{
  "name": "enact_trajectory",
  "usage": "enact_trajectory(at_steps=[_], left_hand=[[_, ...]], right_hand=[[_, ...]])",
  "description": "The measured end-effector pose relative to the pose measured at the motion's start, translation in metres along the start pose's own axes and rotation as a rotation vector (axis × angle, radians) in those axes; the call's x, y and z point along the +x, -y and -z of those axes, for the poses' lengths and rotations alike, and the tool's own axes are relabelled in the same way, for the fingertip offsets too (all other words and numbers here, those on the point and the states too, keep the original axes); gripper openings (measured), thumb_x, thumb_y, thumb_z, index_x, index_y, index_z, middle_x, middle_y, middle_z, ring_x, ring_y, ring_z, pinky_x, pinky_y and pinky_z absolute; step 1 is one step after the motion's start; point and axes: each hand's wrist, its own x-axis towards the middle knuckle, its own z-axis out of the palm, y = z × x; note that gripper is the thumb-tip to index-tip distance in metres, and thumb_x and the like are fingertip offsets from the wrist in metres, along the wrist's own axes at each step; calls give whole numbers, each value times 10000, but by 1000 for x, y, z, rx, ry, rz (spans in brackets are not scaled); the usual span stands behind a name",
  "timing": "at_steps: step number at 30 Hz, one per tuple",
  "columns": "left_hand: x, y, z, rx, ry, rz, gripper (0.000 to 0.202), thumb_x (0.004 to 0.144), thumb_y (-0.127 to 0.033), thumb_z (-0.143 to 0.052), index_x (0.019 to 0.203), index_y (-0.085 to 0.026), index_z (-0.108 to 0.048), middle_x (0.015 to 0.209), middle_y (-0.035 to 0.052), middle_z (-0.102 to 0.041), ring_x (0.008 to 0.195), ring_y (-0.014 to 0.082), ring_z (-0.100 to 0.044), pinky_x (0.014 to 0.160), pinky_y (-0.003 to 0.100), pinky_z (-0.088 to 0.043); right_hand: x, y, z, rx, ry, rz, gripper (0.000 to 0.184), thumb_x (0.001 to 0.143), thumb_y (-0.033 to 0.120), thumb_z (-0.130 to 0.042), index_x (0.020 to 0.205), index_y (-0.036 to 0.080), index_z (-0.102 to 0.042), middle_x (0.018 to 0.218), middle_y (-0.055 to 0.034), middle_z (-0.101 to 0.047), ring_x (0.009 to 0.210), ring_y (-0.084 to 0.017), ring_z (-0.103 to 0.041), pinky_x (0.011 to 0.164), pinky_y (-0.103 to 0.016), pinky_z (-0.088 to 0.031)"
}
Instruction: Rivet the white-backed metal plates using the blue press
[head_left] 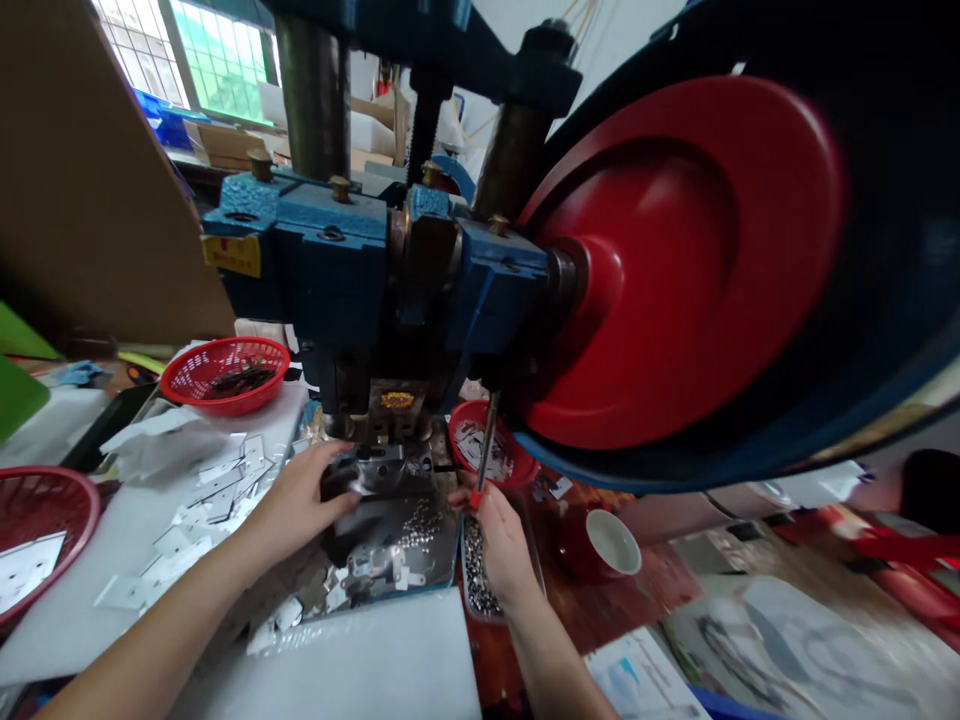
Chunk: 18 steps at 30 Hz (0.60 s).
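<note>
In the head view, my left hand [311, 505] reaches to the left side of the press's steel die [382, 468]. Its thumb and fingers are spread, and motion blurs the tips. My right hand [501, 535] closes around the red lower end of a slim metal rod [489, 440], which slopes down from the press [330, 270]. Small metal pieces and flat white plates [405, 575] lie scattered on the dark metal bed [375, 525] between my hands. Below my right hand, a clear tray [480, 570] holds many tiny shiny parts.
A large red flywheel [690, 270] fills the upper right. Red baskets stand at left [94, 500], behind left [225, 405] and behind the rod [517, 470]. Flat plates [232, 480] are strewn over white foam [375, 660]. A red cup [581, 545] stands at right.
</note>
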Motion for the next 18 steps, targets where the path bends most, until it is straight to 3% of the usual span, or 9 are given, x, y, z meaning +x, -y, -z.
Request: enact_trajectory(at_steps=[3, 6, 12, 18], left_hand=[[28, -3, -4, 15, 73, -23, 545, 639, -262, -626, 1173, -172, -563, 1212, 117, -592, 1137, 296, -531, 987, 411, -378], [42, -3, -9, 23, 103, -21, 476, 575, -142, -564, 1045, -171, -631, 1109, 103, -632, 1076, 284, -568, 961, 388, -398], [39, -2, -12, 0, 96, -8, 415, 565, -117, -519, 955, -192, -640, 1047, 74, -642, 1042, 259, -579, 950, 368, -411], [32, -2, -2, -25, 4, 20, 514, 569, -132, -494, 1077, -168, -564, 1146, 92, -602, 1116, 273, -536, 994, 406, -387]], right_hand=[[0, 1, 1, -25, 6, -1, 445, 854, 577, -491, 951, 176, -655, 843, -63, -691, 801, -199, -633, 753, -321, -498], [1, 2, 2, -43, 19, -10, 453, 853, 593, -478, 883, 176, -652, 827, -60, -690, 792, -193, -630, 751, -310, -495], [2, 1, 3, -44, 28, -36, 480, 839, 624, -471, 878, 175, -637, 829, -57, -686, 803, -193, -624, 752, -301, -487], [3, 2, 4, -59, 50, -22, 475, 838, 616, -480, 928, 177, -637, 844, -55, -687, 776, -184, -614, 752, -295, -485]])
